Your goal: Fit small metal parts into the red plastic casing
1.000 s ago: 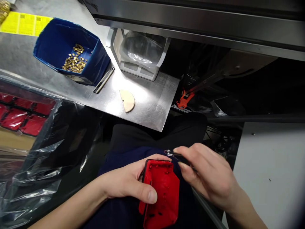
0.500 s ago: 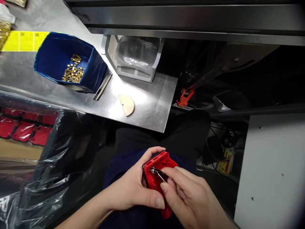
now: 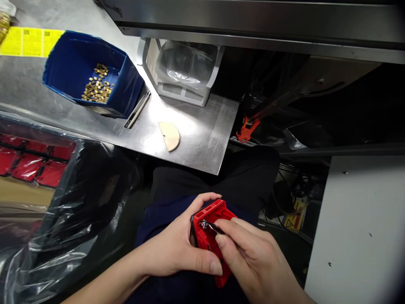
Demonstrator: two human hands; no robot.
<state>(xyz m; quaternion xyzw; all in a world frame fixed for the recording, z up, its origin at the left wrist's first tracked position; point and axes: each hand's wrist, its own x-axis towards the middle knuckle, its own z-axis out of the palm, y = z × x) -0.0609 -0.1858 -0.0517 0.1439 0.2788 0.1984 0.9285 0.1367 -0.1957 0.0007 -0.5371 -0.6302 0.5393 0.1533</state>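
My left hand (image 3: 177,247) is wrapped round a red plastic housing (image 3: 211,219) held over my lap, thumb along its lower side. My right hand (image 3: 249,257) pinches a thin dark metal tool, like tweezers (image 3: 211,227), whose shiny tip sits inside the housing near its upper left corner. A blue bin (image 3: 76,67) with several small brass parts (image 3: 96,84) stands on the steel bench at the upper left, away from both hands.
The steel bench (image 3: 202,143) carries a beige half-round piece (image 3: 170,135), a metal bar (image 3: 138,109) and a white holder with a plastic bag (image 3: 182,69). A plastic-lined crate with red housings (image 3: 34,169) stands at left. A white cabinet (image 3: 357,232) is at right.
My right hand came left and down, bringing the tool's tip from above the housing into it. The housing was tipped up in my left hand. Since half a second ago little has moved.
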